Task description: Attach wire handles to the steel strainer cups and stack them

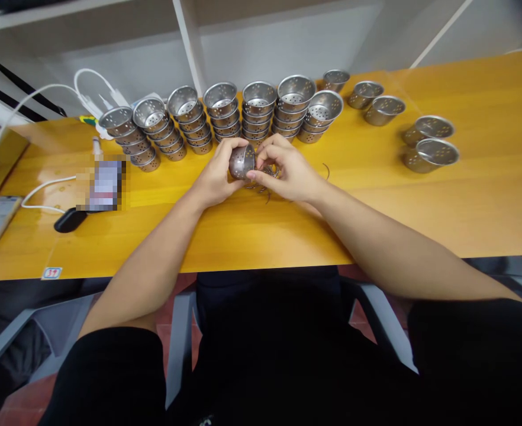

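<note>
My left hand (216, 174) is wrapped round a small perforated metal cup (239, 163), tipped on its side with the rim facing right. At that rim is my right hand (285, 168), thumb and fingers pinched together; whatever lies between them is too small to make out. Just under the right fingers a little heap of thin curved metal wire pieces (270, 173) rests on the table, partly hidden by the hand. One more dark curved wire (326, 171) lies to the right of it.
Several stacks of perforated cups (221, 100) stand in a row behind my hands. Loose cups (432, 155) are spread to the right on the yellow table (243, 236). Left are a blurred-out phone (105, 184), a black oval object (70, 220) and white cables (43, 187).
</note>
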Tool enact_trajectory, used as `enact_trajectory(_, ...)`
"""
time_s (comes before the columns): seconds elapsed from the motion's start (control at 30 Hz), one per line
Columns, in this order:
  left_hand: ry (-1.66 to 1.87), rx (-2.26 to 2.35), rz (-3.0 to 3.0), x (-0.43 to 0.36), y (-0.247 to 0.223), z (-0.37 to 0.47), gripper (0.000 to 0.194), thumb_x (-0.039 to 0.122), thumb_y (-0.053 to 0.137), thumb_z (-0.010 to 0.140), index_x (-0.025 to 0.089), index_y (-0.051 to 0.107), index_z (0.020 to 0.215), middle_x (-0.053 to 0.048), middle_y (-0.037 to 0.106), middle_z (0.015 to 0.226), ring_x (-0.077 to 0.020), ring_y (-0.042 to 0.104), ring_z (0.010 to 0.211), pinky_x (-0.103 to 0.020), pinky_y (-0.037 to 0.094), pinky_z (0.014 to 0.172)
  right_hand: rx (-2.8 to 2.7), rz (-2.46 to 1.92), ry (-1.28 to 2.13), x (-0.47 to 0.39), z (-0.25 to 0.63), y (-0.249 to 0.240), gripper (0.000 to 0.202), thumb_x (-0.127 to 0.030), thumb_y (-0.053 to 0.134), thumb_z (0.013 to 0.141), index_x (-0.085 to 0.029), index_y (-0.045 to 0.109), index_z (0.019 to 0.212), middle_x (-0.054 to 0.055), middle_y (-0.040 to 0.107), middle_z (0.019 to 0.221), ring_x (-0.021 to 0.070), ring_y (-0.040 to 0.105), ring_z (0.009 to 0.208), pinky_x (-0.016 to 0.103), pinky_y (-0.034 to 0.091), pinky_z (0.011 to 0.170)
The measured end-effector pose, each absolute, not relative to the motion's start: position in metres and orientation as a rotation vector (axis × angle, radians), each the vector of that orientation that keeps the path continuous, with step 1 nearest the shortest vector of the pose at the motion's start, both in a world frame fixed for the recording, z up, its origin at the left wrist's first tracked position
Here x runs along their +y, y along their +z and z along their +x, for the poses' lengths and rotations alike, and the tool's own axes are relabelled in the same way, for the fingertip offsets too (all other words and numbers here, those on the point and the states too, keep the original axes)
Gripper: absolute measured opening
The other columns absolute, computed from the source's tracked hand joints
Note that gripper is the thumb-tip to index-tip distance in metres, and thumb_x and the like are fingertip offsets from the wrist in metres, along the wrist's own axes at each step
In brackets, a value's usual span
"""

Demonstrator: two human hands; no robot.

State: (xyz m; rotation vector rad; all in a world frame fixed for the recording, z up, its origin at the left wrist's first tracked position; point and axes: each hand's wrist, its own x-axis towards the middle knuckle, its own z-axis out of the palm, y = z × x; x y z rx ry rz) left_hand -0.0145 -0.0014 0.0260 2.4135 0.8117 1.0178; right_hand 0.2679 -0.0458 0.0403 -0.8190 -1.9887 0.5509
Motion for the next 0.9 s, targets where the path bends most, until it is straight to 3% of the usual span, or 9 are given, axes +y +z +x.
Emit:
enact_trajectory(0.2,1.007,0.779,2.398,0.003,0.023,-0.018,0.108,0.110,0.083,0.100,0.032,0.058,0.171,-0.018,0.072,0.171,-0.0428,0.075,0.161,-0.062,0.065,0.145,-1.993,-0.785,0.584,-0.050,0.269,0.050,0.078,-0.108,0.084,0.105,-0.030,0.077,0.104,0.014,0.078,0.128,0.0398,0.077,0.124,0.068,0.073,0.115)
enact_trajectory(0.37,1.079,0.873,2.359,0.014,0.016,-0.028,0.112,0.105,0.093,0.095,0.032,0.059,0.173,-0.019,0.070,0.175,-0.0437,0.071,0.166,-0.062,0.064,0.146,-1.970,-0.769,0.646,-0.046,0.275,0.047,0.075,-0.105,0.086,0.106,-0.030,0.081,0.108,0.014,0.079,0.127,0.0375,0.078,0.120,0.065,0.075,0.112)
enact_trajectory(0.53,1.135,0.967,2.317,0.014,0.013,-0.029,0.107,0.098,0.096,0.098,0.033,0.062,0.177,-0.017,0.072,0.174,-0.0443,0.071,0.167,-0.064,0.064,0.144,-2.113,-0.863,0.463,-0.032,0.291,0.027,0.071,-0.101,0.087,0.105,-0.030,0.082,0.111,0.014,0.075,0.123,0.0405,0.077,0.115,0.073,0.074,0.115)
enact_trajectory(0.73,1.023,0.907,2.188,0.001,0.013,-0.018,0.119,0.104,0.097,0.093,0.032,0.058,0.179,-0.019,0.075,0.175,-0.0407,0.082,0.151,-0.059,0.075,0.126,-2.042,-0.843,0.458,-0.036,0.289,0.026,0.082,-0.097,0.085,0.111,-0.031,0.079,0.159,0.017,0.081,0.149,0.0454,0.079,0.139,0.072,0.071,0.128)
enact_trajectory(0.9,0.979,0.823,2.205,-0.007,0.016,-0.007,0.118,0.112,0.091,0.092,0.032,0.062,0.175,-0.020,0.073,0.179,-0.0420,0.080,0.160,-0.058,0.075,0.132,-2.005,-0.815,0.506,-0.046,0.271,0.030,0.108,-0.104,0.088,0.103,-0.030,0.070,0.180,0.022,0.078,0.167,0.0516,0.074,0.157,0.076,0.068,0.133)
